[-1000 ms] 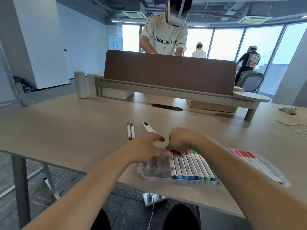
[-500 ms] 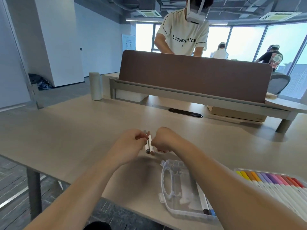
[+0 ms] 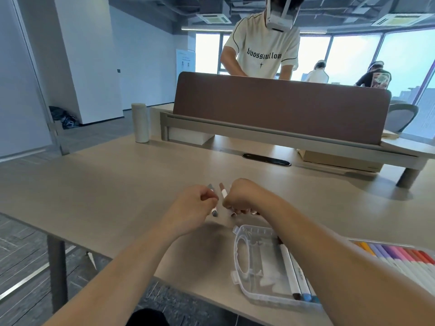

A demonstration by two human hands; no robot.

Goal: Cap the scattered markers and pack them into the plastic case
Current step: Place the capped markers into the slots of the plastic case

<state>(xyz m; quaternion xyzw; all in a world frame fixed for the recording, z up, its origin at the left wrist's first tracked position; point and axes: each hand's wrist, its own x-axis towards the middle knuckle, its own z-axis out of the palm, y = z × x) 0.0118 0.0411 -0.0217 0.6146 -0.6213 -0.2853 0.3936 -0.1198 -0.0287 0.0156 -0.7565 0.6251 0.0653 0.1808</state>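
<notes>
My L hand (image 3: pixel 195 204) and R hand (image 3: pixel 246 196) are up side by side at mid-frame, just over the table (image 3: pixel 113 184). They're close, w/ a narrow gap between them.

L fingers (image 3: pixel 208 197) are curled round a grey marker (image 3: pixel 214 211). Its grey cap pokes out above the fist and the other grey end hangs out below, roughly upright w/ a slight tilt.

R fingers (image 3: pixel 228 204) are curled round a brown marker (image 3: pixel 223 191). It has a brown cap on top and a white barrel under it; the rest is hidden in the fist. Something small shows under the R fist, too blurred to tell what. The 2 markers stand nearly parallel, just beside each other, not touching.

The case (image 3: pixel 263 252) sits lower right of centre, near the table's front edge. It's open, clear plastic, w/ a handle cut-out at its left end. Along its right side packed markers (image 3: pixel 288 264) lie in a row, white barrels w/ brown and blue ends toward me. My R forearm covers the rest of that row.

At the far right edge is a colour row (image 3: pixel 400 254) of more markers w/ yellow, purple, pink and red caps, lying on clear plastic.

Across the upper middle a brown divider (image 3: pixel 280 107) stands at the back of the table. A person (image 3: pixel 261 52) in a white tee w/ a headset stands behind it. A grey cylinder (image 3: pixel 140 122) stands upper left of centre.
</notes>
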